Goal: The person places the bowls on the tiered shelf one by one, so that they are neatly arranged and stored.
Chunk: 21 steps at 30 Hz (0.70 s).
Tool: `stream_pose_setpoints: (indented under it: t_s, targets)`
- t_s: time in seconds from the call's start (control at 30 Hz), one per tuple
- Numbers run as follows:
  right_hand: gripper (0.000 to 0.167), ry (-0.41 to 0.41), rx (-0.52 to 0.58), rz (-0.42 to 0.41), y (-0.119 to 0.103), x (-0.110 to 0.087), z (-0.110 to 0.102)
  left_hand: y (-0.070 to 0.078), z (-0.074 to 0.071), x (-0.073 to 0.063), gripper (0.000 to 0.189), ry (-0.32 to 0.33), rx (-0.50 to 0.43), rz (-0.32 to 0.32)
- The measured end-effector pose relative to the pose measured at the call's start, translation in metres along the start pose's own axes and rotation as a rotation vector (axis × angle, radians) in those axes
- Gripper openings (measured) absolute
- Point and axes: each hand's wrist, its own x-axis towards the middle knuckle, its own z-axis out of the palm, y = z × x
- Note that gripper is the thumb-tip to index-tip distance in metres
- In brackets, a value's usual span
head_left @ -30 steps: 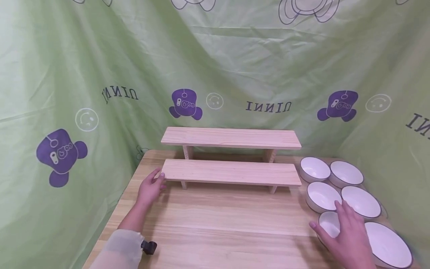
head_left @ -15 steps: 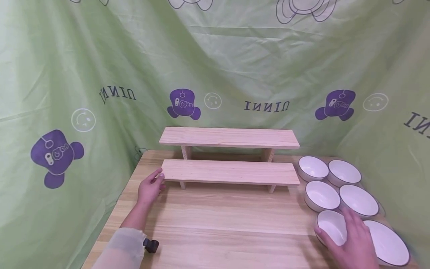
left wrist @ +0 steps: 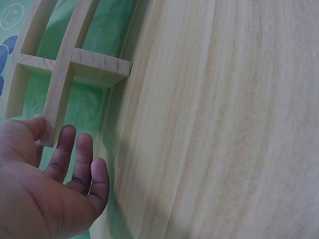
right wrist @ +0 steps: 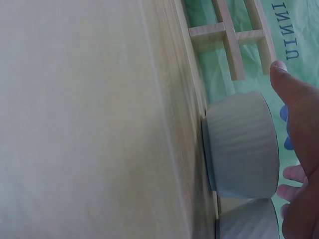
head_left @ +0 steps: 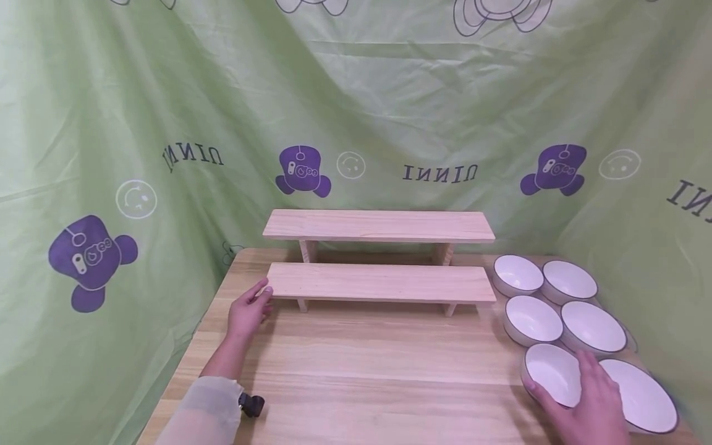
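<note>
White and probably ceramic, the near bowl [head_left: 553,374] sits at four o'clock under the right hand [head_left: 592,402], thumb and fingers parted wide, contact unclear. Likely stiff, slick, breakable; best taken by opposite rims. Left hand [head_left: 246,314] pinches the lower wooden shelf [head_left: 378,282] at nine o'clock.

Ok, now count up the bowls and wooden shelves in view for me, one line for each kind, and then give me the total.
Bowls: 6
Wooden shelves: 2
Total: 8
</note>
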Motion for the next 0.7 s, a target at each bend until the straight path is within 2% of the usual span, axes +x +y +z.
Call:
stream_pose_setpoints:
  t_s: [0.2, 0.33, 0.5, 0.7]
  targets:
    - [0.123, -0.01, -0.089, -0.002, 0.009, 0.0, -0.004, -0.001, 0.001, 0.002, 0.057, -0.001, -0.012, -0.003]
    - [0.126, -0.031, -0.169, 0.028, 0.015, 0.0, -0.007, -0.002, 0.002, 0.002, 0.055, 0.008, -0.012, -0.009]
    - [0.133, -0.093, -0.256, 0.075, 0.021, 0.0, -0.012, -0.003, 0.001, 0.002, 0.055, 0.01, -0.008, -0.015]
    - [0.134, -0.185, -0.313, 0.074, 0.024, 0.002, -0.014, -0.003, 0.002, 0.001, 0.055, 0.015, -0.012, -0.016]
